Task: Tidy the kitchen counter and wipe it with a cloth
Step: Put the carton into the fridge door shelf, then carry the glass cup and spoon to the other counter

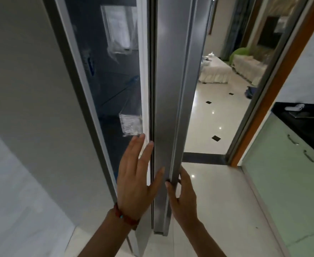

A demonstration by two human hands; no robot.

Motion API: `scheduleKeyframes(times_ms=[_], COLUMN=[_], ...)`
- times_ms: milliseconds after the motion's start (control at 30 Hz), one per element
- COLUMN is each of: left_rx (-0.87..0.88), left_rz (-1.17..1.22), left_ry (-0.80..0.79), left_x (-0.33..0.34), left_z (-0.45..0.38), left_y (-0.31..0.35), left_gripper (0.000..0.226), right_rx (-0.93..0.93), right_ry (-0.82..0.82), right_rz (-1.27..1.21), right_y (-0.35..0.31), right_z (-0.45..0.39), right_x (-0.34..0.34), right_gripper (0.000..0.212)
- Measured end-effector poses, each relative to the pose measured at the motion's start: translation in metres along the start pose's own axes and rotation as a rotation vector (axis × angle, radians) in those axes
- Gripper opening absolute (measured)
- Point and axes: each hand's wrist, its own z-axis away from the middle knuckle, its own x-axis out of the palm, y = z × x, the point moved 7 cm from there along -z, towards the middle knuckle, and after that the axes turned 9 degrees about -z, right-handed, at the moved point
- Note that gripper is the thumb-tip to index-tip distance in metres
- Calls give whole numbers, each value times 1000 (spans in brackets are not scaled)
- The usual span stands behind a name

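Fridge door (173, 101): ajar, edge-on, dead centre.
Left hand (136, 179): fingers straight, flat beside the door's seal.
Right hand (183, 194): curled round the door's outer edge.
Handling: looks heavy, stiff, smooth; grip that edge.
Tabletop (301, 119): black, far right of the door, unwiped.

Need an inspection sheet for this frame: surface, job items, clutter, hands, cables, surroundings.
Surface: black counter at far right, only a corner shows.
Job's things: cloth, nothing seen.
Clutter: white item and a flat item on the counter, too small to identify.
Hands: left hand open, flat at the fridge door edge; right hand curled round that edge.
Cables: nothing seen.
Surroundings: green cabinets, tiled floor, doorway to another room.
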Motion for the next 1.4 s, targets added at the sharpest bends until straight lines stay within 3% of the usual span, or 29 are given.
scheduleKeyframes(times_ms=[100, 200, 433, 667, 800, 867, 967, 1100, 1167, 1233, 1400], left_rx=[210, 413, 389, 324, 315, 318, 275, 68, -27, -79, -155], left_rz=[-221, -489, -792, -654, -417, -264, -82, 141, 206, 222, 221], left_ry=[77, 30, -128, -98, -71, -166, -444, -801, -957, -1100, -1407], left_x=[-8, -3, -6, -8, 1, 21, 62, 115, 137, 159, 201], left_z=[-7, -15, -26, -21, 3, 25, 63, 119, 147, 176, 255], left_y=[-1, -9, -69, -59, -34, -22, -5, 24, 42, 61, 116], left_gripper=[52, 56, 50, 40, 28, 29, 45, 58, 65, 50, 33], right_rx=[-81, -153, -154, -65, 42, 100, 228, 441, 536, 644, 918], right_ry=[-38, -135, -525, -536, -415, -360, -268, -137, -53, 5, 143], right_rz=[61, 127, 234, 345, 411, 454, 507, 541, 544, 555, 528], right_y=[-9, -15, -6, 15, 34, 48, 68, 93, 104, 118, 147], right_z=[3, 4, 9, 23, 38, 49, 73, 120, 148, 179, 270], right_x=[32, 65, 124, 96, 41, 3, -62, -150, -190, -228, -318], right_gripper=[45, 56, 78, 66, 83, 80, 73, 100, 82, 51, 44])
